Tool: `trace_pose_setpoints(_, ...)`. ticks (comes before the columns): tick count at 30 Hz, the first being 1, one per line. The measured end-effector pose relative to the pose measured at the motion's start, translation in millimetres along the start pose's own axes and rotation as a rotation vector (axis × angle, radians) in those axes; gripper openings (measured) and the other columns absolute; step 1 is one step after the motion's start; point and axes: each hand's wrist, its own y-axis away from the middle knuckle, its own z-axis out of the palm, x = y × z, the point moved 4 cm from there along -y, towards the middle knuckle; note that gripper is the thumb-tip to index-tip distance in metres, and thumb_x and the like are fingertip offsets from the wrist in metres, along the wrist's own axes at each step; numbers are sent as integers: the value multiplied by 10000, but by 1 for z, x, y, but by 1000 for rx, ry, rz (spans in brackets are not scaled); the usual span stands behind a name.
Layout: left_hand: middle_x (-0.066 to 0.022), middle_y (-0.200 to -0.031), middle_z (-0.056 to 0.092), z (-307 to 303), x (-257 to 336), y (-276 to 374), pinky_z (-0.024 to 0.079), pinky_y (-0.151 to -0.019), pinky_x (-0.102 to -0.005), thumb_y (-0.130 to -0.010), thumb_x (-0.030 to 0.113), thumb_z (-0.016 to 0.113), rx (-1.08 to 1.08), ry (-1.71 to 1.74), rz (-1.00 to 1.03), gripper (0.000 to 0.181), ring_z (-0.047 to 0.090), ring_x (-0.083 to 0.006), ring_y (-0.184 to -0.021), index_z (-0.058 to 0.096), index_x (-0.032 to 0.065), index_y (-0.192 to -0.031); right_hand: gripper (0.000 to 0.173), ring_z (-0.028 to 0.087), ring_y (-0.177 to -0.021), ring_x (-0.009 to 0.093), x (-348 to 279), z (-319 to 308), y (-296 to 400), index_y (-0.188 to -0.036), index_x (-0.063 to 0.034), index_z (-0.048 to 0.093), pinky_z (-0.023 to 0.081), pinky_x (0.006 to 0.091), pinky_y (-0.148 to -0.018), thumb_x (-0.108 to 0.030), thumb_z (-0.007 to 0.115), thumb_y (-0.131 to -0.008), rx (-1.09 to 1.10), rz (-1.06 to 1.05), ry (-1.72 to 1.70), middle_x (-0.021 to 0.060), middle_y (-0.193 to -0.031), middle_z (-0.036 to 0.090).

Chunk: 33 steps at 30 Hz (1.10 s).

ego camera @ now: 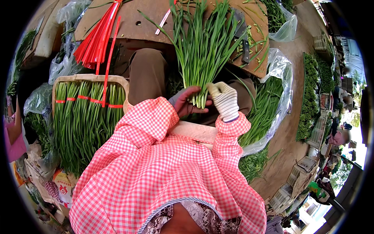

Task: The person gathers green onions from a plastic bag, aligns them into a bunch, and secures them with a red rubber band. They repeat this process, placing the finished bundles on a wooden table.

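My left hand (189,101), in a dark red and grey glove, is closed around the pale lower stems of a bunch of green garlic chives (204,49). The leaves fan out over the edge of a wooden board (187,29). My right hand (224,98), in a striped white knit glove, is at the right side of the stems, its thumb and forefinger close to them; whether it grips any is unclear. A knife (245,51) with a black handle lies on the board among cut stem pieces. Red ties (102,38) hang over the board's left edge.
At the left, a crate (90,77) holds several bunches bound with red ties. A clear plastic bag (287,84) of loose chives lies to the right. Bagged greens (39,125) stand far left. Crates (317,128) and people line the far right; another person (14,134) is at the left rim.
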Motion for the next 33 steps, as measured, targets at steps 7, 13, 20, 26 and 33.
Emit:
trace_pose_setpoints(7,-87,-1179,575,7,-4,-3,531,-858,-421,-906,246,563,79,-243,-13,398,589,-211,-1056,471,75,-1253,327,611,-548,249,10,21,-8,-713,-17,648,481,345,-545,-339,696,-743,-58,86,367,159,-595,606)
trace_pose_setpoints(13,-68,-1126,587,8,-5,-2,533,-840,-414,-893,165,565,195,-284,25,353,596,-186,-1009,482,84,-1226,279,619,-607,310,12,21,-8,-725,-56,654,492,394,-599,-329,618,-765,-107,96,393,161,-630,618)
trace_pose_setpoints(20,-110,-1160,589,-15,-7,-2,476,-941,-443,-926,212,517,36,6,15,323,588,-234,-1060,530,20,-1187,142,579,-530,133,25,18,4,-748,1,648,471,277,-519,-136,684,-763,86,23,-162,99,-599,614)
trace_pose_setpoints(26,-63,-1025,612,2,-5,-2,551,-768,-267,-879,177,611,213,-232,30,301,613,-157,-941,547,61,-1149,408,618,-580,297,10,21,-6,-760,-17,631,495,373,-584,-410,716,-687,-105,148,358,165,-640,623)
trace_pose_setpoints(33,-77,-1043,622,13,-4,2,537,-832,-343,-889,192,579,277,-247,63,300,614,-182,-965,541,38,-1144,264,613,-561,230,31,24,-6,-772,-18,630,480,349,-537,-267,696,-717,-46,119,86,135,-602,603)
